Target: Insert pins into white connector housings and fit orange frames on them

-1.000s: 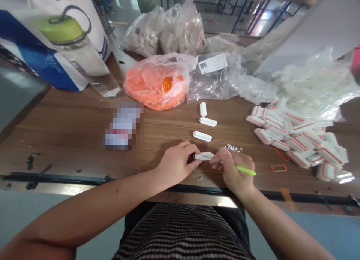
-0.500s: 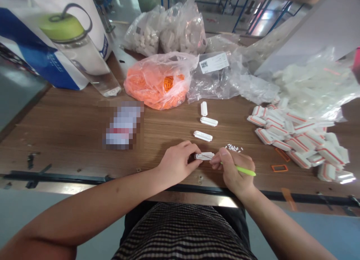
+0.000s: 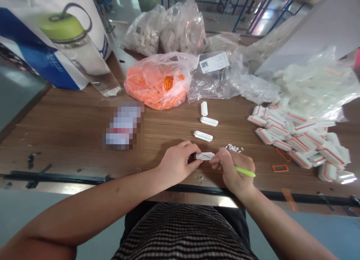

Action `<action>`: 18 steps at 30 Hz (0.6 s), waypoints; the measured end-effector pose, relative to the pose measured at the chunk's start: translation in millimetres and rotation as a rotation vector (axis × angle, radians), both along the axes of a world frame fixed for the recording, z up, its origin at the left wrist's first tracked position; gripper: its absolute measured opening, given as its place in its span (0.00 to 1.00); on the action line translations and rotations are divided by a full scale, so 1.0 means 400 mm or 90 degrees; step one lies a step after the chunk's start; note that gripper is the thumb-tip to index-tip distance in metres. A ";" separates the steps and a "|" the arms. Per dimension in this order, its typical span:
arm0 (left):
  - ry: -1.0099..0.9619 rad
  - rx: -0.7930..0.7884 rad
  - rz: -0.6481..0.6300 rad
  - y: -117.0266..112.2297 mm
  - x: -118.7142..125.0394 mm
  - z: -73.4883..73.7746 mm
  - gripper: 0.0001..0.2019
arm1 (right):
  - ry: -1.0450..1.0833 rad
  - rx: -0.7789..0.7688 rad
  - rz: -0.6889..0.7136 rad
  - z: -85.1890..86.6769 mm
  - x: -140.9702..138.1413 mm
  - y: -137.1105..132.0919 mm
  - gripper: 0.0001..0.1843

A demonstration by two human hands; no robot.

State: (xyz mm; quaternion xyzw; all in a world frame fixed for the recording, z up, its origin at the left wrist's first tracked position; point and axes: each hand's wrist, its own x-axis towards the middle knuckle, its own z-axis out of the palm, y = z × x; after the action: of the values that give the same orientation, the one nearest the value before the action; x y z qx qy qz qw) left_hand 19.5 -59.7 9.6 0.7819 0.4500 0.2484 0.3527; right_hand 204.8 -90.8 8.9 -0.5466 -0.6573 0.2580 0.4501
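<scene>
My left hand (image 3: 180,160) pinches the left end of a small white plastic housing (image 3: 204,156) between thumb and fingers, close to the table's front edge. A row of small marks or holes shows along the housing. In my right hand (image 3: 234,168) is a thin tool with a lime-green handle (image 3: 245,171), held like a pen. Its fine dark tip lies over the housing. Just beyond my right hand is a scatter of tiny white pieces (image 3: 233,148). Three more white housings lie in a column farther back, the nearest (image 3: 203,136) just beyond the held one.
At right lies a heap of white housings with orange seams (image 3: 303,140), with loose orange frames (image 3: 280,168) beside it. An orange-filled bag (image 3: 157,82) and clear bags (image 3: 168,31) stand behind. A green-lidded bottle (image 3: 84,54) and a blurred flat object (image 3: 123,125) are at left.
Hardly anything differs. Both hands keep their places at the white housing, and the green-handled tool stays over it.
</scene>
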 end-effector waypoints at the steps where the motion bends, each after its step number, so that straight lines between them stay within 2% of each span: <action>1: 0.001 -0.002 0.000 0.000 0.000 0.000 0.05 | -0.003 0.003 0.000 0.001 0.000 -0.001 0.23; 18: 0.004 -0.012 0.002 -0.002 0.001 0.003 0.04 | -0.025 0.024 0.016 0.005 -0.001 -0.001 0.22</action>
State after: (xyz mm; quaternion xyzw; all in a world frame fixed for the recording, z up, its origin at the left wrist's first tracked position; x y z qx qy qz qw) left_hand 19.9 -60.5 10.8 0.7787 0.4548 0.2420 0.3579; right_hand 204.3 -91.4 11.0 -0.5345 -0.6775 0.2408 0.4442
